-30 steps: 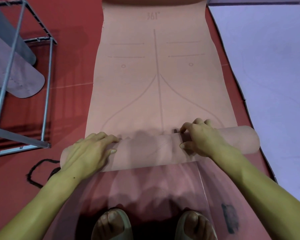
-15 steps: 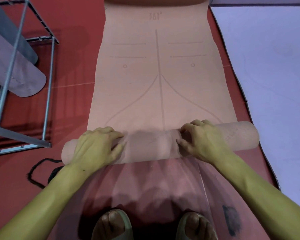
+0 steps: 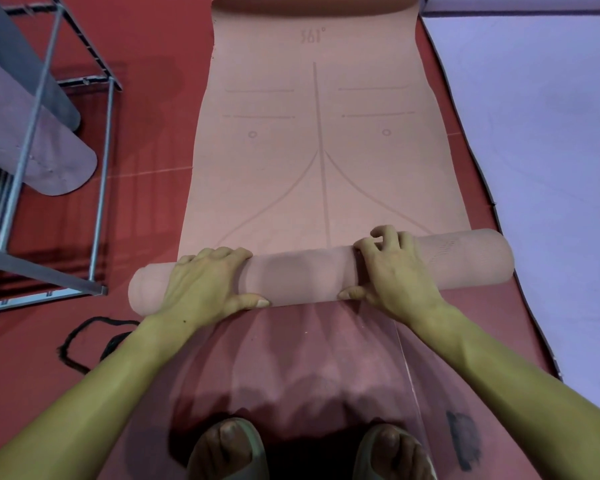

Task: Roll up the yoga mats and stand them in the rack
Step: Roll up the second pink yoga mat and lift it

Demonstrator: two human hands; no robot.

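Pink yoga mat (image 3: pixel 321 161) lies flat on the red floor (image 3: pixel 160 109), its near end wound into a thick roll (image 3: pixel 298 275) lying crosswise just ahead of the person's sandalled feet (image 3: pixel 227 448). Left hand (image 3: pixel 205 285) lies over the roll left of centre, fingers draped over the top, thumb tucked against the near side. Right hand (image 3: pixel 395 271) sits right of centre, fingers curled and clawed over the far crest, thumb low at the near edge; both hands grasp the roll rather than lying flat on it. Most of the mat's length ahead is unrolled, out to the curled far edge at the top of view. Metal rack (image 3: pixel 101 133) stands to the left, well apart from the roll, with two rolled mats (image 3: pixel 45 157) already leaning in it. A lilac mat (image 3: pixel 541 140) lies flat on the right, just beside the pink one. A black cord (image 3: pixel 84 344) lies looped on the floor near the roll's left end. Risks, as I judge them: the roll's right end looks fatter and sits further forward than the left, so uneven pressure could make it cone and skew toward the lilac mat; a loose core would slump once stood in the rack; the left end could snag the cord if it drifts.
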